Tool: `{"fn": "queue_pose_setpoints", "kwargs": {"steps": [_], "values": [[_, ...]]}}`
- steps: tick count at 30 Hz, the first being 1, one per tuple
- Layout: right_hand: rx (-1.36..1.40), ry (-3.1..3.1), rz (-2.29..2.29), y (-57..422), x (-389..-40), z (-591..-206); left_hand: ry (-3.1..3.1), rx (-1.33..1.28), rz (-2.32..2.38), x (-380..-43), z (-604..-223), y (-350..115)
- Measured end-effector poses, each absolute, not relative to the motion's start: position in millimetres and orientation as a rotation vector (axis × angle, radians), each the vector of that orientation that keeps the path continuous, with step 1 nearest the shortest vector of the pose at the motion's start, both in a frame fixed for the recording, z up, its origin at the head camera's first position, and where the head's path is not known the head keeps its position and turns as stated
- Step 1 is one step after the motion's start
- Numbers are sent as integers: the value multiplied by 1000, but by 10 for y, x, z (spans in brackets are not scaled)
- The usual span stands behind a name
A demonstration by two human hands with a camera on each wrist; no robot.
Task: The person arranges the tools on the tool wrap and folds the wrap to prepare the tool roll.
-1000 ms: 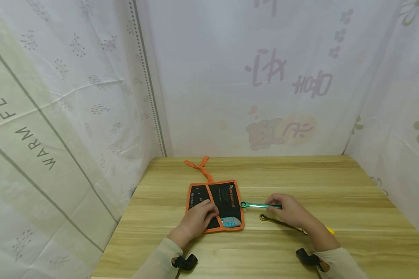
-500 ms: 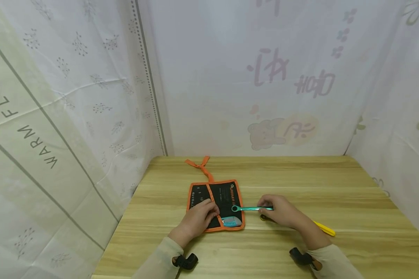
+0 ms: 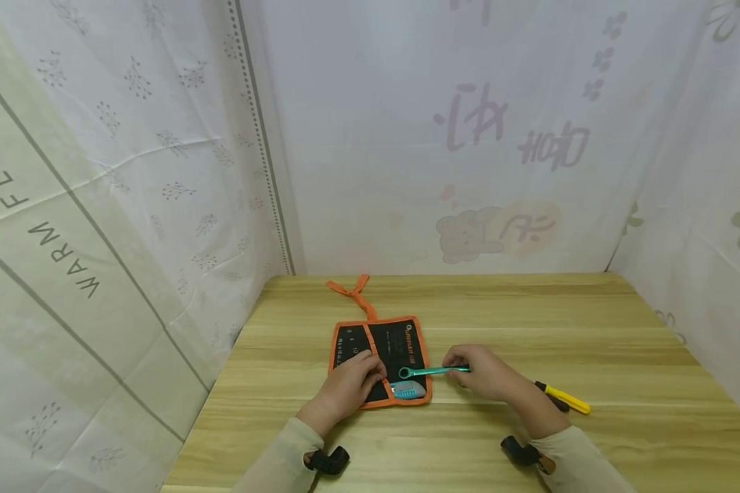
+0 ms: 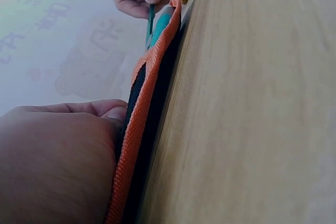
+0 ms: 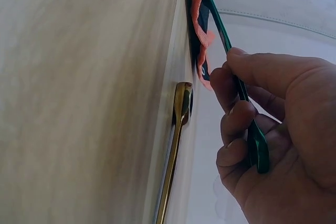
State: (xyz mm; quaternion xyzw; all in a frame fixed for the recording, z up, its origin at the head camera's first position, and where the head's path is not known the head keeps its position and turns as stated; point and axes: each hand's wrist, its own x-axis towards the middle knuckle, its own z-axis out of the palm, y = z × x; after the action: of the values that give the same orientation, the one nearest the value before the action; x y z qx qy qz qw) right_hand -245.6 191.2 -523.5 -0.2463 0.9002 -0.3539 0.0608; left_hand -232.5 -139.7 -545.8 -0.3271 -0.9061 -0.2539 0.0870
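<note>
A black tool pouch with orange trim [image 3: 397, 342] lies spread on the table. My left hand [image 3: 353, 383] pinches the orange-edged rim of its pocket with thumb and fingers. A teal and grey utility knife [image 3: 410, 390] sits in the pocket at the near right corner. My right hand [image 3: 482, 373] holds a green ratchet wrench [image 3: 430, 371] near one end. The wrench's ring end overlaps the pouch just above the knife, pointing toward my left hand. In the right wrist view, the wrench [image 5: 219, 23] runs between thumb and fingers, its other end at the palm.
A gold ratchet wrench [image 5: 181, 106] lies on the table beneath my right hand, hidden from the head view. A tool with yellow and black handles [image 3: 567, 399] lies right of my right forearm. The pouch's orange tie [image 3: 362, 302] stretches toward the table's back edge.
My right hand has moved left with the green wrench, bringing its ring end from the pouch's right edge over the pocket area. My left hand stays at the pocket rim.
</note>
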Motion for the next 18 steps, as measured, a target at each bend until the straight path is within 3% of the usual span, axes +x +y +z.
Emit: {"fn": "queue_pose_setpoints", "kwargs": {"steps": [18], "values": [[-855, 2720, -1017, 1701, -2511, -5208, -2707, -1004, -714, -2316, -5437, -1391]]}}
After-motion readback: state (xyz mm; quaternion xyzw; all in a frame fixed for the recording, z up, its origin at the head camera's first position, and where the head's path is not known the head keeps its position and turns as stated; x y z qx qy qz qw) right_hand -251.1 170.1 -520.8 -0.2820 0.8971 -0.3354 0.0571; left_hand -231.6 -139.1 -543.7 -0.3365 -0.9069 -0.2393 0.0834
